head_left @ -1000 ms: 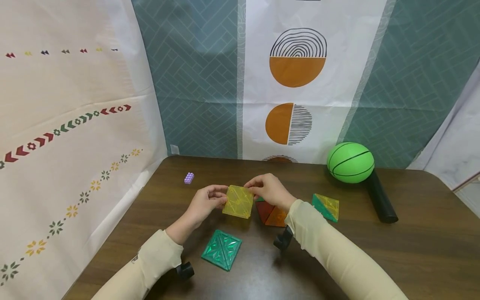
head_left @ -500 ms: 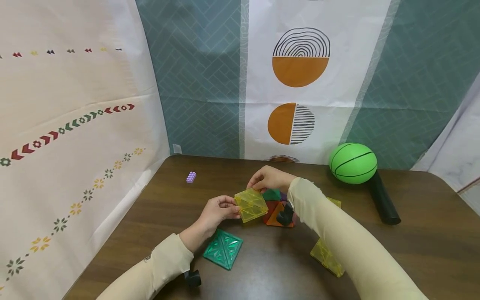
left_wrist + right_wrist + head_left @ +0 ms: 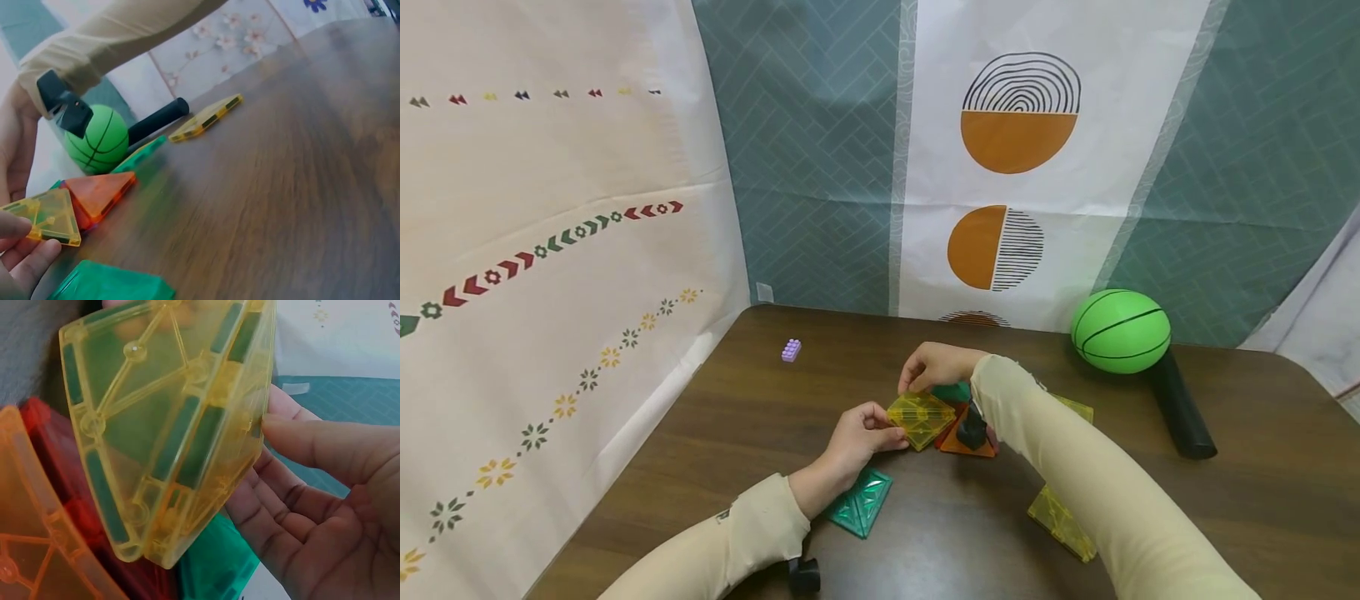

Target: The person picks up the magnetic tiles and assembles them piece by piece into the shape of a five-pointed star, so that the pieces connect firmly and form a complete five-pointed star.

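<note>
A green tile pair lies at seven o'clock; my left hand pinches the eight o'clock side of the yellow tile pair, held above the tabletop. It has shifted rightward and now looks bent along its seam. My right hand pinches its eleven o'clock edge, apparently shaping it beside the orange tile at four o'clock.

A homelike play corner: wood-grain table, patterned hangings, green ball.
</note>
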`<act>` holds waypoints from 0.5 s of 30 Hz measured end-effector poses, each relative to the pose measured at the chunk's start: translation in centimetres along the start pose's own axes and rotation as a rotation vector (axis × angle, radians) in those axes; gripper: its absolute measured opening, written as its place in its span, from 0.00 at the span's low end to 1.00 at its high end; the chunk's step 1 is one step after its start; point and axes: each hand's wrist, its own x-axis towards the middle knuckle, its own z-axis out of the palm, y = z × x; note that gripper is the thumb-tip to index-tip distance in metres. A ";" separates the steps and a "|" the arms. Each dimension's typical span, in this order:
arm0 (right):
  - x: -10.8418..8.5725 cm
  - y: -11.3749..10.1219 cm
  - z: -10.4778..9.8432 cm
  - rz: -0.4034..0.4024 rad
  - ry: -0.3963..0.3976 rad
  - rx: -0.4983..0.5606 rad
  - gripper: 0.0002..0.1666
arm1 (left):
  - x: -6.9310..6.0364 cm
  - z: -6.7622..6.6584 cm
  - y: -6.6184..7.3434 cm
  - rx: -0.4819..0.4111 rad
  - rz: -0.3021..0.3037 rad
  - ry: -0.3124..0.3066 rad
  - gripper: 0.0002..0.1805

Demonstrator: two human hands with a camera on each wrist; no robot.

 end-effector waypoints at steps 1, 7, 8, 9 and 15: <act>0.0 0.1 0.0 0.002 -0.002 -0.010 0.10 | 0.0 0.1 0.0 -0.011 -0.006 0.004 0.06; 0.2 0.4 0.1 0.001 -0.025 -0.049 0.09 | 0.1 1.1 -0.2 -0.063 -0.025 0.027 0.06; 0.2 0.4 0.1 -0.002 -0.029 -0.054 0.09 | 0.1 1.2 -0.2 -0.067 -0.026 0.029 0.06; 0.2 0.4 0.1 -0.003 -0.032 -0.058 0.09 | 0.0 1.3 -0.2 -0.072 -0.029 0.032 0.07; 0.4 0.6 0.1 -0.001 -0.044 -0.092 0.10 | 0.1 1.6 -0.3 -0.107 -0.060 0.032 0.12</act>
